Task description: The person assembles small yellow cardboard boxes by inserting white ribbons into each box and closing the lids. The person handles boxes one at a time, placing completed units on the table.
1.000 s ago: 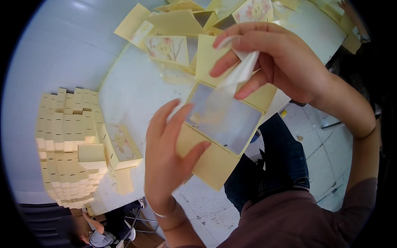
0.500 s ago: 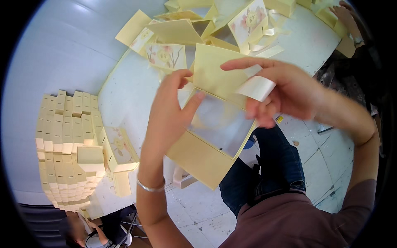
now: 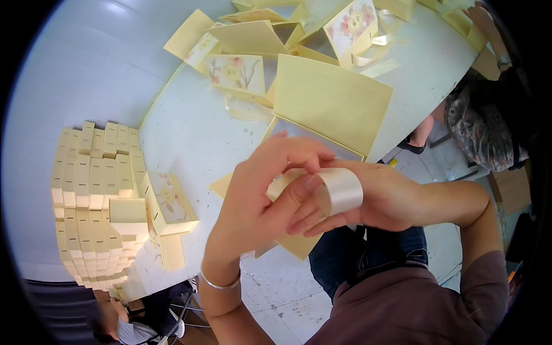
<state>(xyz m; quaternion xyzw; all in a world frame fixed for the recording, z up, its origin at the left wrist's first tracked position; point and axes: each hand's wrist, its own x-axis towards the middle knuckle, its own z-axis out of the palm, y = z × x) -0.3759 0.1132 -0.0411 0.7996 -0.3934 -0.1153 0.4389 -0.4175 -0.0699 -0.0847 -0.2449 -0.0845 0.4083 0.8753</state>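
A glossy white satin ribbon curls in a loop between my two hands. My left hand is closed on it, thumb and fingertips at the loop's left side. From the right, my right hand meets it with the ribbon against its palm and round its fingers, which are partly hidden. Beneath both hands lies an open pale yellow gift box, its broad lid folded back on the table. My hands cover most of the box's inside and its front flap.
Several open yellow boxes with blossom-print panels and loose ribbons crowd the far side of the white table. Stacked cream boxes stand at the left, beside a blossom-topped box. Another person's hand is at the far right; someone sits at lower left.
My right hand has come down and left with the ribbon, and my left hand has moved right and down to meet it. The hands now overlap over the box, and the lid shows fully.
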